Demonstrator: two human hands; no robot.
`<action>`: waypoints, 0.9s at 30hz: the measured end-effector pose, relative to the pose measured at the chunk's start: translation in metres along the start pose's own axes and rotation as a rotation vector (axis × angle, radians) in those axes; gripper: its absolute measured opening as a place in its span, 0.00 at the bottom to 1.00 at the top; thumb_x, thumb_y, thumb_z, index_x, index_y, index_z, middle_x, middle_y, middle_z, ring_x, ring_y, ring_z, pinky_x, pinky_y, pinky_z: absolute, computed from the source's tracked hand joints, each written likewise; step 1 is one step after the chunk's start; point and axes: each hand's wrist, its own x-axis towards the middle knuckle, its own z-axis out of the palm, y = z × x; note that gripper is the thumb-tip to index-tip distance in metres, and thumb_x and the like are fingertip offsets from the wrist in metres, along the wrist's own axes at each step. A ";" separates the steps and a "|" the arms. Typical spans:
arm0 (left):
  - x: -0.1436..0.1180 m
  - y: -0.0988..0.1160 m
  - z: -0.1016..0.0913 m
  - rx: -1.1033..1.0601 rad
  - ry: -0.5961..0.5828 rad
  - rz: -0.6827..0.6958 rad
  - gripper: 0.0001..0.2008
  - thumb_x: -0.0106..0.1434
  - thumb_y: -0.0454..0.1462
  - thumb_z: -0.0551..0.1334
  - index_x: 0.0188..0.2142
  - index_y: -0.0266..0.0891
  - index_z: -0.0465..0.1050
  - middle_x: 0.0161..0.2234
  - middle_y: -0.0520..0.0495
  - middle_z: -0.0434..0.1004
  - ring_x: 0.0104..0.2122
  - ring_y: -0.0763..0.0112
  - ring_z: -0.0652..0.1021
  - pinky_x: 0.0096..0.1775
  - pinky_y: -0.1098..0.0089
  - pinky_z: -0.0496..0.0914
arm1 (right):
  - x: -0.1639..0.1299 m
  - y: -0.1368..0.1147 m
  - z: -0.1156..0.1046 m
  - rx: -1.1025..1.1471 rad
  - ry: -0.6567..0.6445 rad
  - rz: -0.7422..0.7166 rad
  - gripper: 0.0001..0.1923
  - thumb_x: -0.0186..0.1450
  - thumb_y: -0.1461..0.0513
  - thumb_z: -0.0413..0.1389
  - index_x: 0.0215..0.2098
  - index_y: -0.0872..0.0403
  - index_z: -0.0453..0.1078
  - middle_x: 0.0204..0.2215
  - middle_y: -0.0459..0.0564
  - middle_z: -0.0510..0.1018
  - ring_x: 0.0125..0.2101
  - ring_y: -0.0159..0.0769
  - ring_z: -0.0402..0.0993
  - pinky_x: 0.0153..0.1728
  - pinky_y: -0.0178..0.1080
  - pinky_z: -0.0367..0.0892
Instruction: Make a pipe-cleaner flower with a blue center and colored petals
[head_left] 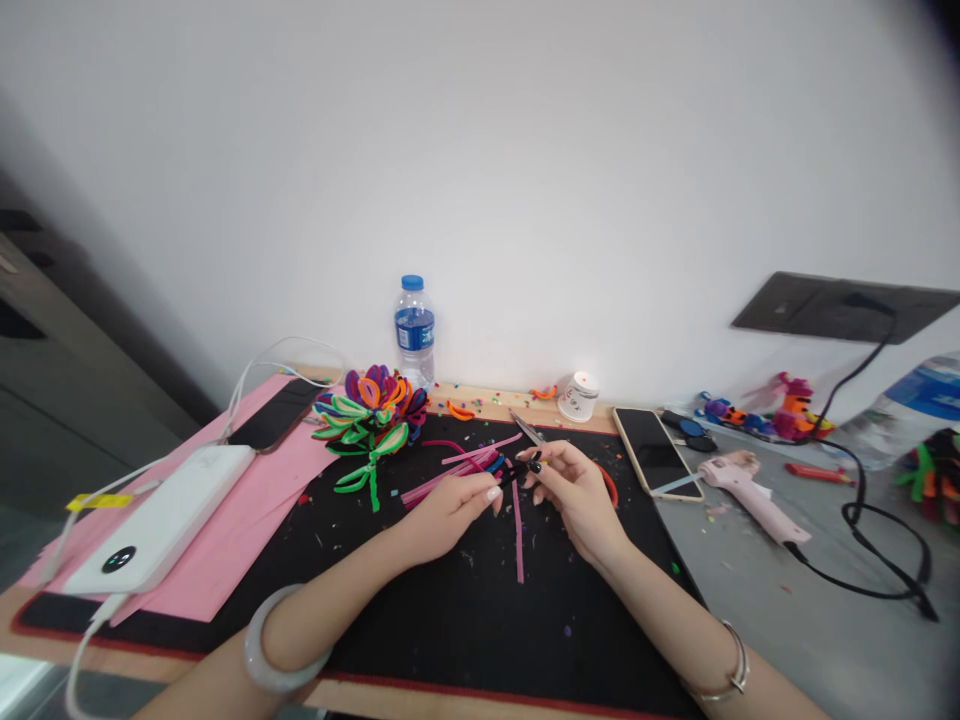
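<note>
Head view: a black fuzzy strip [516,474] is being pinched in closed fingertips by left hand [454,512] and right hand [576,492], lying between them above the black mat [465,625], long axis running crosswise, neither hand nearer.

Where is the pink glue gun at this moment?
In the head view, the pink glue gun lies at the right, on the grey tabletop, just right of the pale-edged phone.

Plain white wall [480,180] — dark socket panel [814,307] at right — and, at left, perhaps a grey cabinet [64,410]
</note>
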 end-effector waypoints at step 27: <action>0.002 -0.018 0.010 -0.525 0.029 -0.216 0.17 0.61 0.47 0.49 0.26 0.36 0.61 0.14 0.60 0.46 0.15 0.81 0.50 0.18 0.77 0.46 | -0.001 -0.002 0.000 -0.154 -0.053 0.026 0.07 0.51 0.63 0.60 0.30 0.55 0.70 0.20 0.44 0.73 0.18 0.26 0.66 0.20 0.30 0.61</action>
